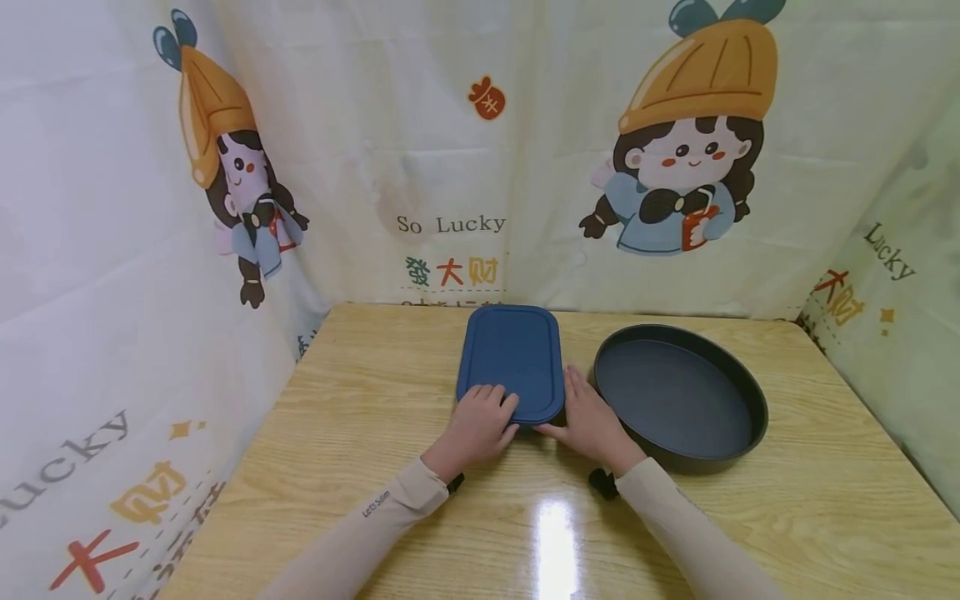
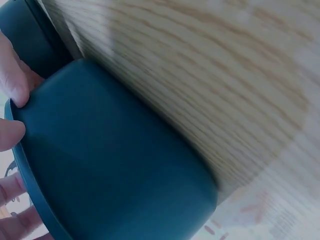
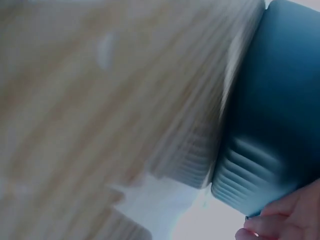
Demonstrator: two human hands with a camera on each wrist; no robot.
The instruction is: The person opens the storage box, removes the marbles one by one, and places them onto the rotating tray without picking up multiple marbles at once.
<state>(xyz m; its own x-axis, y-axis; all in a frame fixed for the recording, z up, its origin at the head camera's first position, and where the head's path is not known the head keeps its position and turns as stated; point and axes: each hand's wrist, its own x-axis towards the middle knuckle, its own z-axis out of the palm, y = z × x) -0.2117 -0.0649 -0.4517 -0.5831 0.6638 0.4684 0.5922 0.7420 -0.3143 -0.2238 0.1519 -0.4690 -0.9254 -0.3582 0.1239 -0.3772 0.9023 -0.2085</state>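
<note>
A blue rectangular lidded box [image 1: 512,358] with rounded corners stands on the table, its flat lid uppermost. My left hand [image 1: 482,421] grips its near left corner, fingers over the lid and thumb at the near rim. Around the near right corner, my right hand [image 1: 588,421] holds the box with fingers along the right side and thumb at the near edge. The left wrist view shows the smooth front wall of the box [image 2: 115,155] and a thumb [image 2: 11,135] against the rim. Fingers [image 3: 280,220] touch the box [image 3: 285,100] in the right wrist view.
A dark round pan [image 1: 678,392] with a low wall stands just right of my right hand. Both rest on a wooden table [image 1: 360,400]. Printed cloth [image 1: 555,167] hangs behind the table and along both sides.
</note>
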